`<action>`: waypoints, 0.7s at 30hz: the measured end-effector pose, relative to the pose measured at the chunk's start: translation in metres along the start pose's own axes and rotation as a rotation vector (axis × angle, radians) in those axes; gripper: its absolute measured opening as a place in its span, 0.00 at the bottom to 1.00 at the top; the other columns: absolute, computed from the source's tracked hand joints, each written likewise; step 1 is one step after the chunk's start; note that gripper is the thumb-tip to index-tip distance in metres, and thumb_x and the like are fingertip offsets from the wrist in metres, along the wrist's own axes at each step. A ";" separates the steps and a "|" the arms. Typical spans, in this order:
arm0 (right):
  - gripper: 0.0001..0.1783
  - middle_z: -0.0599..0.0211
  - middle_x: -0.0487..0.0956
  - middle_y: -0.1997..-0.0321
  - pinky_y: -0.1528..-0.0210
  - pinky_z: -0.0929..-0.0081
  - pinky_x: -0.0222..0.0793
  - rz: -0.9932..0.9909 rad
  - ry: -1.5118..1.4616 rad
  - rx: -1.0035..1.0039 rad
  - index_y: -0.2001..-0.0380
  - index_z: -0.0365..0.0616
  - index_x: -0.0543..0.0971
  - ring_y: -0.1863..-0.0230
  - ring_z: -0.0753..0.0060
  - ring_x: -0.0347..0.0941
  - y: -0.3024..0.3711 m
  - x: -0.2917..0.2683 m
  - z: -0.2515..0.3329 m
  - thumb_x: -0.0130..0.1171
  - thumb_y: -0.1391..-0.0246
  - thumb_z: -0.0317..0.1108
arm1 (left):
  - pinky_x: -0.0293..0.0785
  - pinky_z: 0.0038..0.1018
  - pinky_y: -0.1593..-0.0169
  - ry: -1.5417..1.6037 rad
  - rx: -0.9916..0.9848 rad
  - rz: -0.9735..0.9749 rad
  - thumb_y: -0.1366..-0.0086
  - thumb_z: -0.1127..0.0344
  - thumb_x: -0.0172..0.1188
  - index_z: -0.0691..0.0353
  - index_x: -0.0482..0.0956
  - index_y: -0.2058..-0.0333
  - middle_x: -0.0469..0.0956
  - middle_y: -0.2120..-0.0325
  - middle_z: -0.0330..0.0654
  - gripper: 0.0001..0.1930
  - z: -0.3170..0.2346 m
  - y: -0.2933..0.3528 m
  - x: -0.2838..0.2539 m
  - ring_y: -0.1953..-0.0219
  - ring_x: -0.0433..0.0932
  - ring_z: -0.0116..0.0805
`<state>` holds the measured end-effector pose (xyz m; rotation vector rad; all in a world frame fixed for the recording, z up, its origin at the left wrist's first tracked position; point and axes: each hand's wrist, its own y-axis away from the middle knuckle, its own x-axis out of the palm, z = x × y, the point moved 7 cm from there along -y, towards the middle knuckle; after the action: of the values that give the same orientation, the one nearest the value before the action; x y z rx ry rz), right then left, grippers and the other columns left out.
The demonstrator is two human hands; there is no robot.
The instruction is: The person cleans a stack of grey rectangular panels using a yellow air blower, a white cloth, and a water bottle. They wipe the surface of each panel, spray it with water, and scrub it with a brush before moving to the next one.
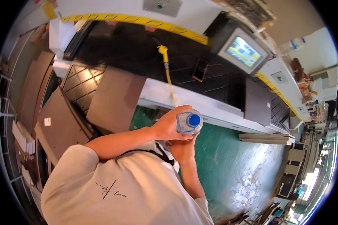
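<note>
Large white machine with black bed and yellow-edged housing point(139, 48) spans the upper view; green painted floor point(229, 165) lies below it; brown flat boards point(114, 97) lean at its near edge; grey-framed control screen point(244, 50) stands lit at right. Clear plastic bottle with blue cap point(189, 122) is held upright, close before the chest; left hand point(169, 125) wraps its side, right hand point(182, 148) cups it beneath.

We see bright, even light with glare on the green floor point(236, 168); our fisheye view bends straight edges, darkens at the rim, and stays slightly soft.
</note>
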<state>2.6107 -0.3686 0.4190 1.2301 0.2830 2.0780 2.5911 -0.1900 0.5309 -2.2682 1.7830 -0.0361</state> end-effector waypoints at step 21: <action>0.62 0.41 0.64 0.25 0.26 0.58 0.59 -0.078 0.930 -1.498 0.22 0.36 0.47 0.24 0.51 0.62 -0.092 0.177 0.659 0.79 0.49 0.37 | 0.77 0.34 0.42 -0.263 -0.138 -0.024 0.29 0.59 0.65 0.64 0.78 0.41 0.85 0.49 0.47 0.22 -0.075 -0.154 0.037 0.45 0.84 0.43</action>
<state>3.1492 -0.2866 0.8407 -0.6162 -0.7164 1.8302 2.7333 -0.2058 0.6315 -2.2627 1.6664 0.3746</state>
